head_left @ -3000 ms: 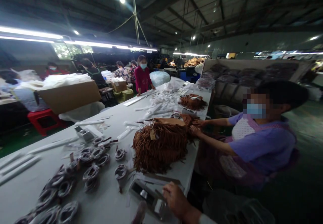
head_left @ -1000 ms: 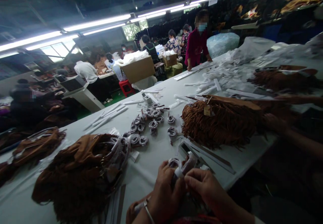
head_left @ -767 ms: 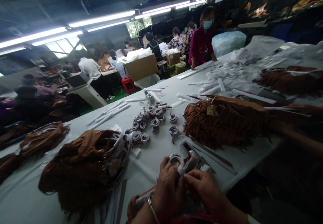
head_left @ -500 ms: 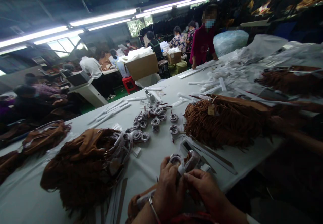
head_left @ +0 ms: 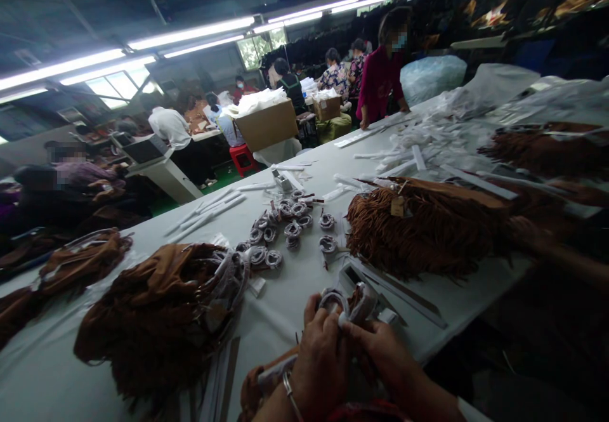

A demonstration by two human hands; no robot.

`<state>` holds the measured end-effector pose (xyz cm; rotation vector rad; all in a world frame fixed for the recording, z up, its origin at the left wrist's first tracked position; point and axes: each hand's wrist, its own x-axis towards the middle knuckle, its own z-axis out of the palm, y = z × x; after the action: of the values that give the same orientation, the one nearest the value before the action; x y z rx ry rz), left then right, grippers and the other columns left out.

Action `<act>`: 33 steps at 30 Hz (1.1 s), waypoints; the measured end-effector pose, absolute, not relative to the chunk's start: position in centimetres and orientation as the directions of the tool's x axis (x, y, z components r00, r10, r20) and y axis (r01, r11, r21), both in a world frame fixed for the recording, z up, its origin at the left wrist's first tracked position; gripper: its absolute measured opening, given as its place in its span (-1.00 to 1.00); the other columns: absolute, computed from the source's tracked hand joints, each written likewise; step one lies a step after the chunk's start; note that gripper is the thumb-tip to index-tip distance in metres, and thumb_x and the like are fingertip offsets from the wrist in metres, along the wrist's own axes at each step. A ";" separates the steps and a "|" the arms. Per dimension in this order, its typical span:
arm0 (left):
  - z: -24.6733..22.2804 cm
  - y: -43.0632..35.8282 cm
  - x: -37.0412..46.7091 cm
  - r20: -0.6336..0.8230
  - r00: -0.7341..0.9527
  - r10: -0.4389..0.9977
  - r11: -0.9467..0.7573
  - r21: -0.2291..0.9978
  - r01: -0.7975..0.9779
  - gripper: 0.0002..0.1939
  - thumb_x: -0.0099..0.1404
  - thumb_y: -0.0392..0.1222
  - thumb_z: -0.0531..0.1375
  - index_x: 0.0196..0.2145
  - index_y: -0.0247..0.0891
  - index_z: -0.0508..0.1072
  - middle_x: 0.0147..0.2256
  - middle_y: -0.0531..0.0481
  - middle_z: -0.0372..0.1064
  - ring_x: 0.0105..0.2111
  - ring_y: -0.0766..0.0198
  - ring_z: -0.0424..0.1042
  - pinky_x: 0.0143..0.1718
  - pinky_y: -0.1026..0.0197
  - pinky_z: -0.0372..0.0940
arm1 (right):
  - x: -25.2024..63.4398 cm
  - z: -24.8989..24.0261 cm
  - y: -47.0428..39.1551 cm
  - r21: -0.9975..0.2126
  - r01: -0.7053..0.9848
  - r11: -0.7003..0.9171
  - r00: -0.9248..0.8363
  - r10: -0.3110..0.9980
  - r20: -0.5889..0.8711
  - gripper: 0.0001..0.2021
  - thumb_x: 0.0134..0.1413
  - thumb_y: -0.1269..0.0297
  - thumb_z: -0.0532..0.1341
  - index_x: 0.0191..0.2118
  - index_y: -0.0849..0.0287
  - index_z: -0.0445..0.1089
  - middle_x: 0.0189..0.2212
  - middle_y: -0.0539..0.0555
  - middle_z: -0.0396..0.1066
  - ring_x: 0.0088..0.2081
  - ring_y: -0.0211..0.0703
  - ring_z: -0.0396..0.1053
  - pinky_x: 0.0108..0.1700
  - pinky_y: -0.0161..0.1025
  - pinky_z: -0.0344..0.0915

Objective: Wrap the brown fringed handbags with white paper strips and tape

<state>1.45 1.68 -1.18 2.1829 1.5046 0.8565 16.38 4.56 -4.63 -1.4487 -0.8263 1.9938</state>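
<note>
My left hand (head_left: 321,346) is closed around a wrapped strap coil (head_left: 333,297) near the table's front edge. Close against it, my right hand (head_left: 380,349) pinches at the coil's white wrapping, thumb and fingers together. Brown material shows beside the coil. Beneath my left forearm lies a brown bag piece (head_left: 254,381) with a white-wrapped part. Several wrapped strap coils (head_left: 273,258) sit in a cluster farther up the table. A fringed brown bag (head_left: 162,301) lies to the left, and another fringed bag (head_left: 419,231) with a tag is on the right.
Long flat strips (head_left: 404,295) lie right of my hands, more strips (head_left: 221,377) to the left. White tubes (head_left: 209,212) and plastic wrapping (head_left: 442,124) are across the table (head_left: 280,295). Another person's arm (head_left: 556,244) reaches in from the right. A masked person (head_left: 380,85) stands at the far edge.
My right fingers have shifted slightly left at the wrapping. The person at the far edge has turned their head. The bags and coils on the table have not moved.
</note>
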 end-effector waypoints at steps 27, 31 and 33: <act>0.9 3.2 -0.9 -0.311 0.168 0.935 0.306 0.951 0.053 -0.51 0.36 0.20 0.16 -0.17 -0.35 0.50 -0.37 -0.02 0.40 -0.33 0.22 0.34 -0.30 0.25 0.29 | 15.7 -4.5 4.7 -0.859 -0.240 -0.452 -0.365 0.862 -0.352 -0.50 -0.16 -0.13 0.46 -0.17 0.14 0.63 -0.29 0.14 0.61 -0.14 0.14 0.50 -0.09 -0.08 0.44; 0.1 3.1 -1.4 -0.257 0.152 0.954 0.238 0.962 0.130 -0.55 0.29 0.17 0.23 -0.20 -0.36 0.46 -0.35 -0.01 0.38 -0.36 0.26 0.28 -0.35 0.28 0.23 | 15.2 -4.0 5.3 -0.886 -0.214 -0.410 -0.378 0.872 -0.312 -0.58 -0.08 -0.12 0.42 -0.23 0.13 0.64 -0.33 0.10 0.57 -0.23 0.02 0.45 -0.16 -0.16 0.41; -0.1 3.1 -1.4 -0.241 0.136 0.961 0.206 0.952 0.229 -0.60 0.21 0.06 0.31 -0.20 -0.35 0.44 -0.36 0.03 0.36 -0.39 0.30 0.25 -0.39 0.30 0.20 | 14.8 -3.4 5.7 -0.920 -0.147 -0.365 -0.363 0.884 -0.293 -0.62 -0.03 -0.10 0.39 -0.27 0.13 0.63 -0.36 0.08 0.55 -0.26 -0.02 0.43 -0.20 -0.19 0.38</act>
<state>-1.44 3.06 -0.10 1.2610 1.3367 0.8128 14.79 5.73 -3.38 -1.1052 -1.1034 1.8137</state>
